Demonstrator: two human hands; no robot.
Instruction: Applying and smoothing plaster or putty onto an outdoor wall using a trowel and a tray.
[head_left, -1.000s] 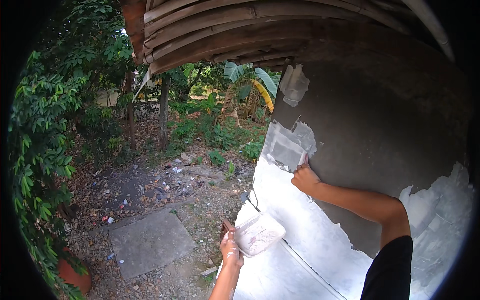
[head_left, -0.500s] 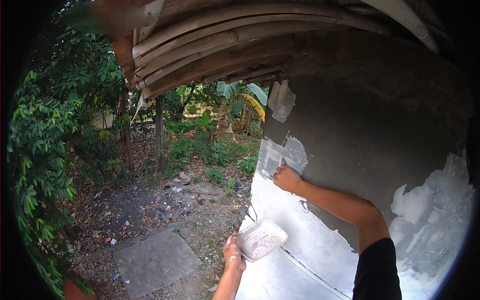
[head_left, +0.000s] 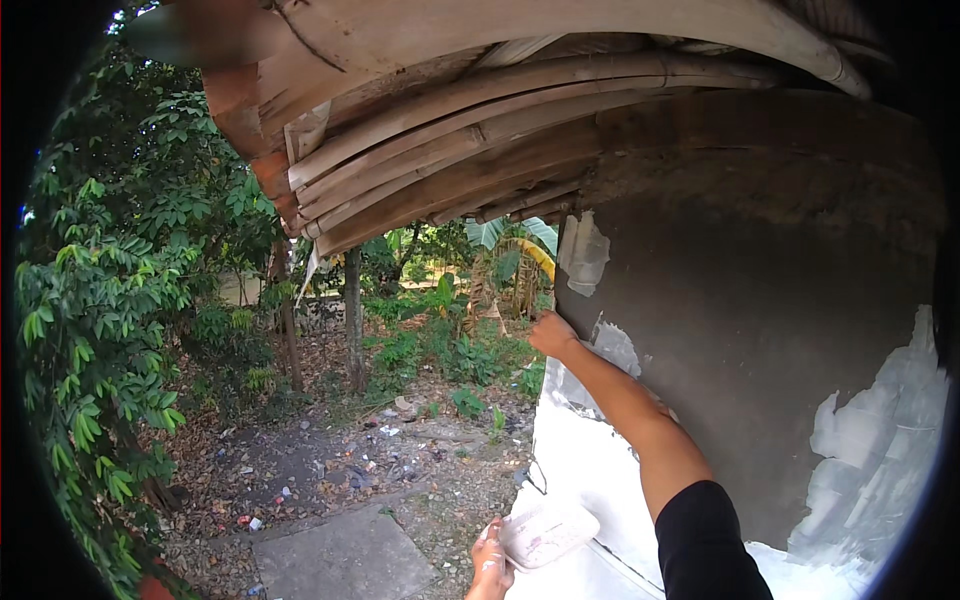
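My left hand (head_left: pixel 490 560) grips a shallow white plastic tray (head_left: pixel 550 530) smeared with pale paste, low at the centre. My right hand (head_left: pixel 548 332) is closed at the left edge of the dark grey wall (head_left: pixel 740 300), between a small upper white patch (head_left: pixel 585 250) and a larger coated area below; whatever it holds is hidden. White coating (head_left: pixel 590 460) covers the lower left of the wall, with another ragged patch (head_left: pixel 860 450) on the right.
A bamboo roof (head_left: pixel 450 150) overhangs the wall. Dense leafy trees (head_left: pixel 110 330) line the left. Gravel ground strewn with litter and dry leaves lies below, with a square concrete slab (head_left: pixel 340 555). A thin pipe (head_left: pixel 625 570) runs along the white wall.
My right hand has moved up and left along the patch to the wall's edge. The view has shifted upward, so the roof fills more and the tray sits lower in the picture.
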